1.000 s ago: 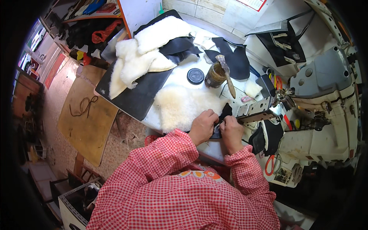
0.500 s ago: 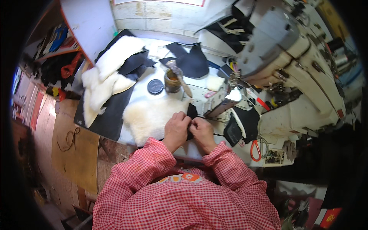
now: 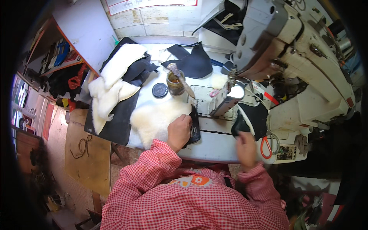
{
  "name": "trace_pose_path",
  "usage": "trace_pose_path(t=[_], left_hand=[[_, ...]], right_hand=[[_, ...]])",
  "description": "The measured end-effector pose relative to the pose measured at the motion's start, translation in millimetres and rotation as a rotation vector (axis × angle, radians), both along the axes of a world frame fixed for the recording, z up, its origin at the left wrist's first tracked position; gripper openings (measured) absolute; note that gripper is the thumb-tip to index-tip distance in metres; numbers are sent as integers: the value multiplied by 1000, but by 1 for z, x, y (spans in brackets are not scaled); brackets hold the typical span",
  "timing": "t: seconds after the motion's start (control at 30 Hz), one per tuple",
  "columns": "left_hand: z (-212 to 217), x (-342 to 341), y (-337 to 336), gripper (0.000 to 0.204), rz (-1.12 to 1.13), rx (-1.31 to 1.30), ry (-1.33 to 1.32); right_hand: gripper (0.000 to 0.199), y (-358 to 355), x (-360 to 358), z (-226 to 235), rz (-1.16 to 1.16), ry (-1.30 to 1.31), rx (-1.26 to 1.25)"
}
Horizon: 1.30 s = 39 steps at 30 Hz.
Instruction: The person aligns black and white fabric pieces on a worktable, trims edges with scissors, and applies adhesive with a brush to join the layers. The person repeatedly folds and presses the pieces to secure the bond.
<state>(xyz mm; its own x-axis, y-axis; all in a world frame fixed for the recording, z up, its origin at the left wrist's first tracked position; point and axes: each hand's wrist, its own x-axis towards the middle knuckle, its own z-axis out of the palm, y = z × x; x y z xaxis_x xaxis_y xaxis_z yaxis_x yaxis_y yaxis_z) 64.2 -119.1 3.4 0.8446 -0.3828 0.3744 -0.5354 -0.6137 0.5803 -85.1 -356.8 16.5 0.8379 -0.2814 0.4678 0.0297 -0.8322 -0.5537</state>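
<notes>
My left hand (image 3: pixel 179 132) is closed on the edge of a black leather-like piece (image 3: pixel 195 128) at the right side of a cream fleece piece (image 3: pixel 157 119). The fleece lies pile up near the table's front edge. Its fingertips are partly hidden behind the knuckles. Apart from it, to the right, my right hand (image 3: pixel 246 149) is smeared by motion, and its fingers are hard to read. It is nearest to another black piece with a white strip (image 3: pixel 255 119) and to red-handled scissors (image 3: pixel 265 147).
An open glue jar (image 3: pixel 175 85) with a brush (image 3: pixel 182 80) across its mouth stands behind the fleece, its dark lid (image 3: pixel 160 90) alongside. A sewing machine (image 3: pixel 291 65) fills the right. White fleece (image 3: pixel 111 90) and black pieces (image 3: pixel 193 63) lie at the left and back.
My right hand has left the black piece beside my left hand and moved right, toward the scissors. My left hand keeps its hold. The whole view has shifted slightly.
</notes>
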Motion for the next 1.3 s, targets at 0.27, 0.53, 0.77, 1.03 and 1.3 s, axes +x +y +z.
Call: trace_pose_path(t=[0.27,0.53,0.77,1.03,1.3], left_hand=[[-2,4,14,7,13,-173,246],[-17,14,27,5,19,-381,616],[-34,17,27,9,36,-518,655],[-28,12,25,8,71,-494,594],[-24,8,25,6,68,-462,612]], right_hand=[[28,-73,-51,-17,-220,221,-301],[32,-85,-52,-24,-247,139,-315],[57,-123,-88,-49,-527,355,-227],[61,-84,-131,-49,-508,335,455],[36,42,-103,-10,167,388,1163]])
